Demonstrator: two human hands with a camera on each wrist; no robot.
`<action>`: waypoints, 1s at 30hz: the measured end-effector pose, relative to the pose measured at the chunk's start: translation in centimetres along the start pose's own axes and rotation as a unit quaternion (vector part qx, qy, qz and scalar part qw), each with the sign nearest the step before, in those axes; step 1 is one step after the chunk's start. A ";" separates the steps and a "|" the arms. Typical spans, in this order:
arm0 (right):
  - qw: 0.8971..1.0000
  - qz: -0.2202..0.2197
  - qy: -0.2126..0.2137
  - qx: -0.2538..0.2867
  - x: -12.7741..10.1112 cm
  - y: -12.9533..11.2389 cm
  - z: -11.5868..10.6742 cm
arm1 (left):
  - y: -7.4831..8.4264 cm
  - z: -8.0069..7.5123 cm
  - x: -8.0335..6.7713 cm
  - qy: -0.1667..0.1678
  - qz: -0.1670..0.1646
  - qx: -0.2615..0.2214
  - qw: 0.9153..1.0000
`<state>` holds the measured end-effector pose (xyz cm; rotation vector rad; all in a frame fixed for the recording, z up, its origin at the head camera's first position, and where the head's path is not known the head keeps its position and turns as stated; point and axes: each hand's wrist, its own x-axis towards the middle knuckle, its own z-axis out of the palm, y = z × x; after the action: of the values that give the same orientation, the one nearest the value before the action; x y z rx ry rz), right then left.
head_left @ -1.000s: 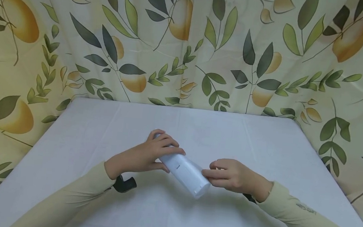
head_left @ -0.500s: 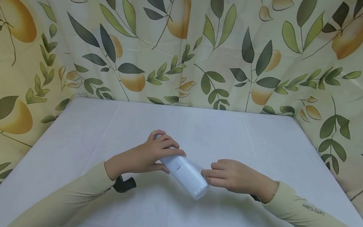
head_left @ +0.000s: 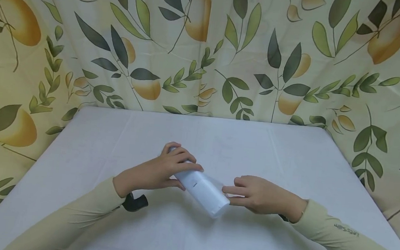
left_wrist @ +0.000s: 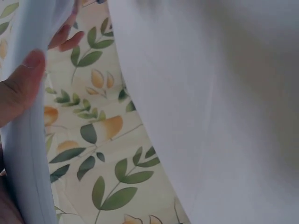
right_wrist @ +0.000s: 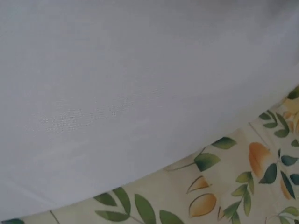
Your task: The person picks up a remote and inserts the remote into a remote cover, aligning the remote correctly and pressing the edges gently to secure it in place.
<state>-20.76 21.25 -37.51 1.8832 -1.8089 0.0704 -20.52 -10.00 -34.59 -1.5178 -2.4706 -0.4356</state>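
Observation:
A white cylindrical roll [head_left: 204,192], wrapped in shiny translucent film, is held aslant above the table, its lower end toward the right. A small dark mark shows on its side. My left hand [head_left: 167,168] grips the upper end, fingers over the top and thumb below; in the left wrist view the thumb [left_wrist: 25,79] presses along the roll [left_wrist: 28,154]. At the lower end is my right hand [head_left: 263,195], fingertips at a slightly lifted edge of the film [head_left: 216,181], which it seems to pinch. The right thumb is hidden. No hand shows in the right wrist view.
A white cloth covers the table [head_left: 133,234] beneath both hands. Behind and beside it hangs a curtain [head_left: 241,65] printed with leaves and yellow fruit. A black strap piece [head_left: 136,203] sits under the left wrist.
The right hand has shifted slightly to the right, its fingers curling and then spreading a little at the film's edge. The left hand and the roll have barely moved.

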 end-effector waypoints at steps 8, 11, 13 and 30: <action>0.999 -0.004 -0.013 -0.032 0.5 -0.5 -0.6 | -0.6 0.1 -0.9 0.005 -0.023 -0.011 1.000; 0.999 0.006 -0.019 -0.034 1.0 -0.7 -1.2 | -0.9 0.3 -1.0 0.010 -0.027 -0.012 1.000; 0.999 0.020 -0.022 -0.024 1.3 -0.9 -1.6 | -1.2 0.6 -1.0 0.008 -0.029 -0.008 1.000; 0.987 0.155 0.017 0.045 3.0 -0.7 -2.6 | -0.4 1.0 1.1 0.031 -0.031 0.129 0.991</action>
<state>-18.94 19.55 -34.34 1.6313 -2.0909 0.2977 -21.39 -8.92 -35.18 -1.3094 -2.4203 -0.1597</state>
